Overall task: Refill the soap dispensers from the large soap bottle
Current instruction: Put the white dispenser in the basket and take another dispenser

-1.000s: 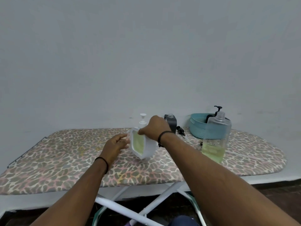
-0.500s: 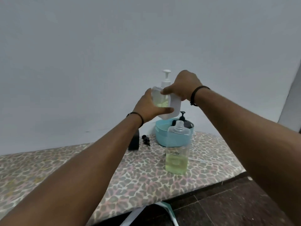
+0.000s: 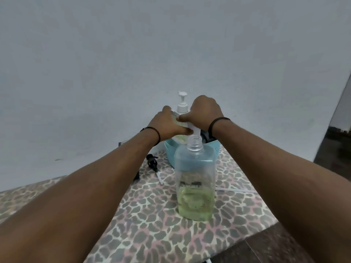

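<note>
Both my hands hold a white soap dispenser (image 3: 182, 106) with a pump top, just above the light blue basket (image 3: 171, 150). My left hand (image 3: 167, 123) grips its left side and my right hand (image 3: 204, 112) grips its right side. Yellow-green soap shows through its body between my fingers. In front of it stands the large clear soap bottle (image 3: 195, 179), uncapped, with yellow-green soap filling its lower third. A black pump head with its tube (image 3: 152, 162) lies on the board to the left of the bottle.
The leopard-print ironing board (image 3: 152, 215) carries everything; its right edge drops to a dark tiled floor (image 3: 284, 247). A dark dispenser (image 3: 136, 176) is mostly hidden behind my left forearm. More dark items sit in the basket. A grey wall stands close behind.
My hands lifted the white dispenser from the board, carried it right and lowered it over the blue basket. The view swung right and down with them.
</note>
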